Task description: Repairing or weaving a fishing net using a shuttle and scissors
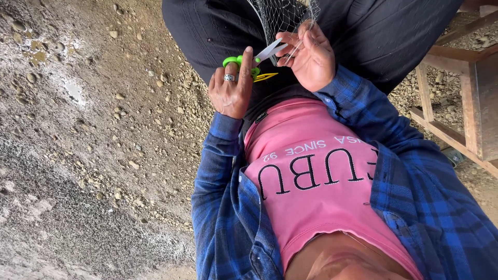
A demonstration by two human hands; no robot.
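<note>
My left hand (231,88), with a silver ring on one finger, is shut on a pair of scissors with bright green handles (239,62). The pale blades point right, toward my right hand (311,57). My right hand pinches a fine grey net (282,15) that hangs down over my lap, and the blade tips sit right at the strands by its fingers. A small yellow piece (265,77) shows just under the scissors, between the two hands. Both hands are above my dark trousers.
I wear a pink shirt under an open blue checked shirt (415,197). Gravelly, stony ground (104,129) lies to the left. A wooden frame of bare beams (467,103) stands close on the right.
</note>
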